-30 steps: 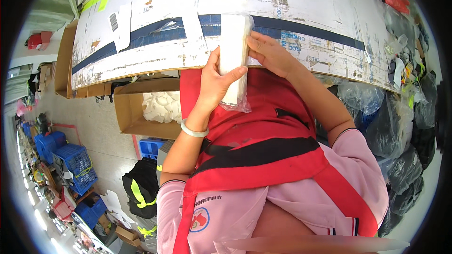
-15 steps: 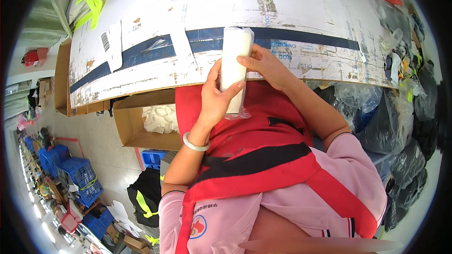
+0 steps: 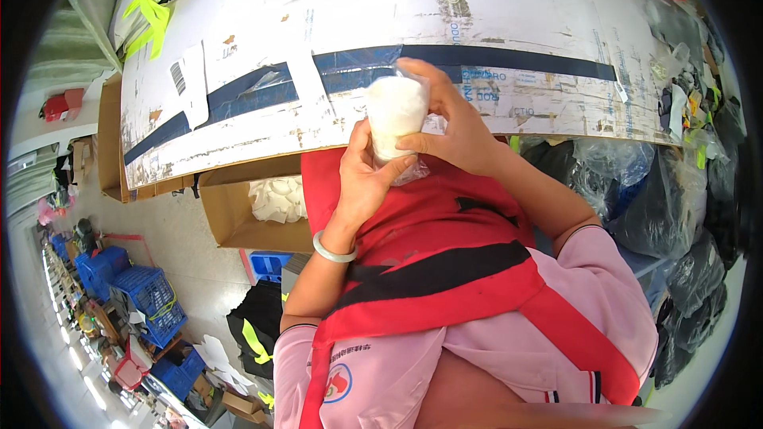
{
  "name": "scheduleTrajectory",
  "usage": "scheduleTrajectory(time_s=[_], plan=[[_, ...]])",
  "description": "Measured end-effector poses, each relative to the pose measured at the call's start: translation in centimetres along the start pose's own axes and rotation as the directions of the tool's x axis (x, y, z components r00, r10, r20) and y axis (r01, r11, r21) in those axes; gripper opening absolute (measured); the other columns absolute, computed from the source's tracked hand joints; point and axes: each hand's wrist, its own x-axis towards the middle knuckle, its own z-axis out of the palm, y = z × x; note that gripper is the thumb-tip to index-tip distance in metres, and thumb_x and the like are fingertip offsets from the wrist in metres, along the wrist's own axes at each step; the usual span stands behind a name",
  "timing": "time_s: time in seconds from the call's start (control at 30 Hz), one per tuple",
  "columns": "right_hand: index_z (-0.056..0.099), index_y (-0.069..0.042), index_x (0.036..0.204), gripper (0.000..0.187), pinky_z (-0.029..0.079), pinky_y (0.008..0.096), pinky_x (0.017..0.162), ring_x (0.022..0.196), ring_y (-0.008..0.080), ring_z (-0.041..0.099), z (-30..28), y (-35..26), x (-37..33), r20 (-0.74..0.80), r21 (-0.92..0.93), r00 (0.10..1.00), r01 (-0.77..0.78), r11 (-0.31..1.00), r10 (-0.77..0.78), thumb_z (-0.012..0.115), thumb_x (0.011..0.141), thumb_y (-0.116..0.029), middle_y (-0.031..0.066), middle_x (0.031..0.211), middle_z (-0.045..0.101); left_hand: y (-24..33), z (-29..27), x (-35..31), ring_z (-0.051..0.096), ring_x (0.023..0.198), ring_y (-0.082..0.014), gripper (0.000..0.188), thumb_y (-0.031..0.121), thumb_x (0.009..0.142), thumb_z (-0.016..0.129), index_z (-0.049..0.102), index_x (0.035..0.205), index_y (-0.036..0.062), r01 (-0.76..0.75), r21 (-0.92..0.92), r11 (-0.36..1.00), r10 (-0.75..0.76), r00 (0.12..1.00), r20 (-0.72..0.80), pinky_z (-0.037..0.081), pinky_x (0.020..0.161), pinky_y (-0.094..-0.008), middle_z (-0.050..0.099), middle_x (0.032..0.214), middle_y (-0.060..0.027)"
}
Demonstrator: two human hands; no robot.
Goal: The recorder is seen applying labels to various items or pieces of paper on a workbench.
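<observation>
Right hand (image 3: 459, 129) now wider on packet (image 3: 397, 107)

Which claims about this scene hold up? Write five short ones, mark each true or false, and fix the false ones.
1. The left hand and right hand both touch the white packet. True.
2. The apron is blue. False: the apron is red.
3. A bracelet circles the right wrist. False: it is on the left.
4. Plastic bags are heaped at the person's right. True.
5. The cardboard box holds white pieces. True.
</observation>
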Motion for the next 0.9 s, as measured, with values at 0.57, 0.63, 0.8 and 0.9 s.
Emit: scheduleTrajectory(time_s=[0.57, 0.63, 0.8, 0.9], plan=[[0.056, -0.006, 0.095, 0.032, 0.048, 0.0336, 0.085, 0.102, 0.0255, 0.058, -1.3, -1.6, -0.1, 0.119, -0.379, 0.904, 0.424, 0.822, -0.412, 0.08, 0.076, -0.015, 0.0136, 0.112, 0.058, 0.3, -0.8, -1.1, 0.053, 0.114, -0.018, 0.06, -0.009, 0.071, 0.077, 0.053, 0.125, 0.0016, -0.04, 0.135, 0.99, 0.047, 0.998, -0.047, 0.044, 0.098, -0.0303, 0.05, 0.12, -0.006], [0.056, -0.006, 0.098, 0.032, 0.047, 0.0326, 0.086, 0.102, 0.0238, 0.058, -1.5, -1.7, 0.1, 0.123, -0.374, 0.915, 0.402, 0.836, -0.385, 0.079, 0.077, -0.015, 0.0131, 0.114, 0.057, 1.0, -0.7, -1.3, 0.055, 0.111, -0.0171, 0.059, -0.008, 0.072, 0.077, 0.052, 0.125, 0.0017, -0.014, 0.087, 0.996, 0.016, 0.999, -0.028, 0.045, 0.096, -0.03, 0.055, 0.118, -0.0055], [0.051, -0.005, 0.131, 0.05, 0.047, 0.0277, 0.089, 0.104, 0.0173, 0.056, -0.9, -1.9, 0.4, -0.001, -0.071, 0.997, 0.074, 0.995, -0.074, 0.071, 0.085, -0.012, 0.0091, 0.125, 0.053, 2.1, -0.7, -0.5, 0.06, 0.103, -0.0154, 0.055, -0.008, 0.078, 0.074, 0.05, 0.126, 0.0012, 0.079, -0.182, 0.98, -0.081, 0.997, -0.002, 0.047, 0.092, -0.0287, 0.063, 0.112, -0.0058], [0.05, -0.004, 0.133, 0.055, 0.049, 0.0283, 0.084, 0.103, 0.0149, 0.057, -0.4, -0.7, 0.2, 0.073, -0.119, 0.994, -0.076, 0.99, 0.085, 0.072, 0.084, -0.014, 0.0098, 0.122, 0.056, 2.7, -0.5, 0.4, 0.059, 0.107, -0.0156, 0.053, -0.009, 0.08, 0.071, 0.049, 0.128, 0.0006, 0.043, -0.206, 0.978, -0.044, 0.999, 0.001, 0.048, 0.093, -0.0295, 0.061, 0.116, -0.0071]])
